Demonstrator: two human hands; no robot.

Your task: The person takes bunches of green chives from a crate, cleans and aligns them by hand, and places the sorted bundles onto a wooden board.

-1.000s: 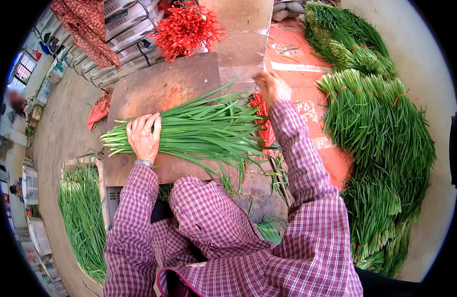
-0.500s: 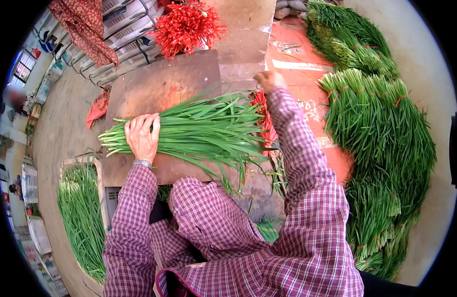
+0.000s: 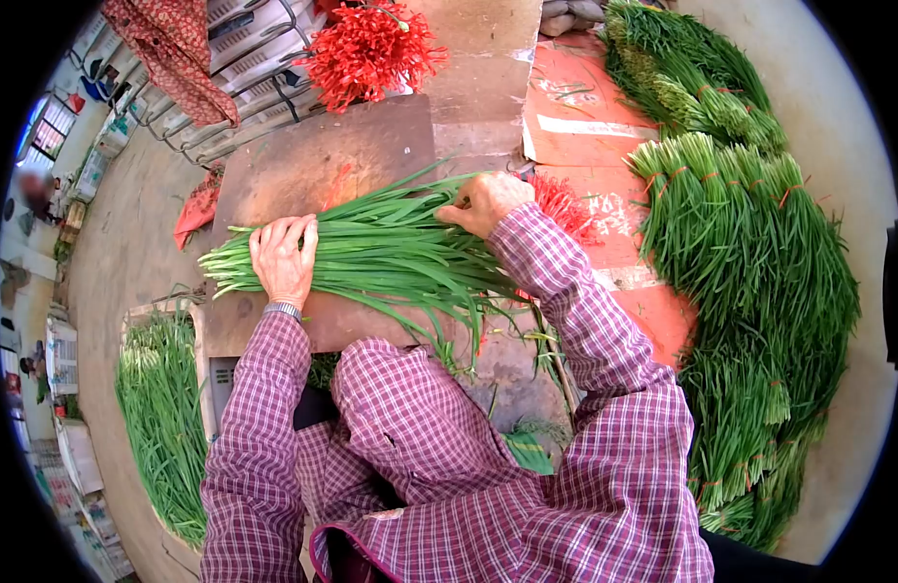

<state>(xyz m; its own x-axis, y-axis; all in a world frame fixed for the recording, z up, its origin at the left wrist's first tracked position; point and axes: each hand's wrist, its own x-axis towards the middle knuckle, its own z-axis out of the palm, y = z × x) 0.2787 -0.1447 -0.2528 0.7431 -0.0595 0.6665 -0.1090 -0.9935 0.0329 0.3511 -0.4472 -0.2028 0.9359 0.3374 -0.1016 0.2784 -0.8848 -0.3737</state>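
Observation:
A loose bunch of garlic chives (image 3: 391, 255) lies across the brown board, its pale cut ends to the left and its leaves fanning right. My left hand (image 3: 284, 257) is wrapped over the stems close to those ends and presses them down. Above the leafy part is my right hand (image 3: 488, 202), its fingers pinched together; whatever is between them is hidden. Just beyond the right wrist, thin red ties (image 3: 569, 208) spread over the red cardboard, partly covered by the sleeve.
Tied chive bundles (image 3: 745, 228) are heaped along the right side. A crate of loose chives (image 3: 162, 418) stands at the lower left. A large cluster of red ties (image 3: 373, 53) sits behind the brown board (image 3: 323, 146), near a metal rack (image 3: 250, 73) with a patterned cloth (image 3: 172, 58).
My right hand has come left and down from the board's far right edge to over the chive leaves. The red ties there have shifted right. My left hand stays on the stems.

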